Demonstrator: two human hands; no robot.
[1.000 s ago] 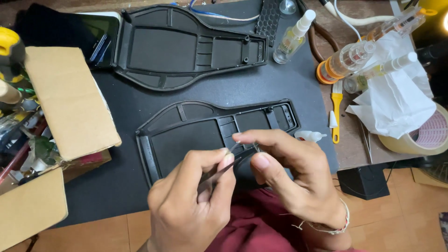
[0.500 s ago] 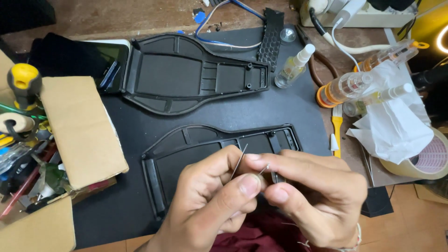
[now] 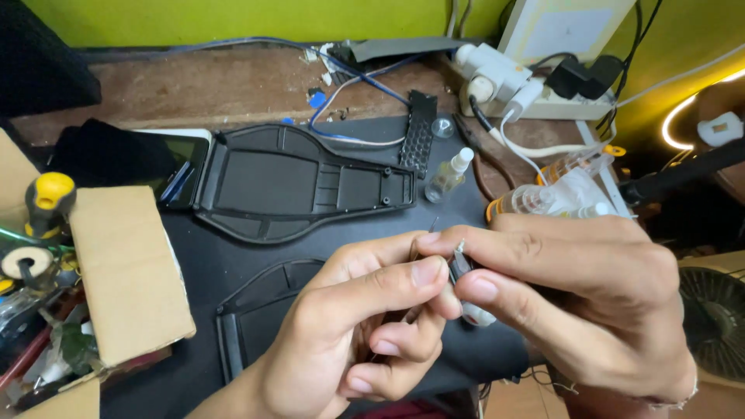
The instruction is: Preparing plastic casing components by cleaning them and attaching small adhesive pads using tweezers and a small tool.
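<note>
While your two hands meet in front of your chest, the small part (image 3: 459, 264) sits pinched right between them, raised above the bench (image 3: 194, 256) rather than resting on it. Your left hand (image 3: 365, 326) comes in from the lower left, thumb and forefinger closed narrow on the part's near side; your right hand (image 3: 590, 287) reaches over from the right, its fingers (image 3: 481, 291) closed on the same piece from above and below. Both hands touch it, so neither is nearer than the other. A thin metal tip (image 3: 433, 225) pokes up just beyond your left forefinger, and the part's long axis seems to run up and away from you, though your fingers hide most of it. A small white rounded bit (image 3: 475, 314) shows under your right thumb; whether it belongs to the part, you cannot tell. Directly beneath your hands lies a black plastic shell (image 3: 264, 310), a second shell (image 3: 295, 182) further back on the dark mat. A small spray bottle (image 3: 448, 175) stands near behind, a cardboard box (image 3: 116, 271) to your left, and a power strip (image 3: 504, 77) with cables at the far edge, so space is tight.
</note>
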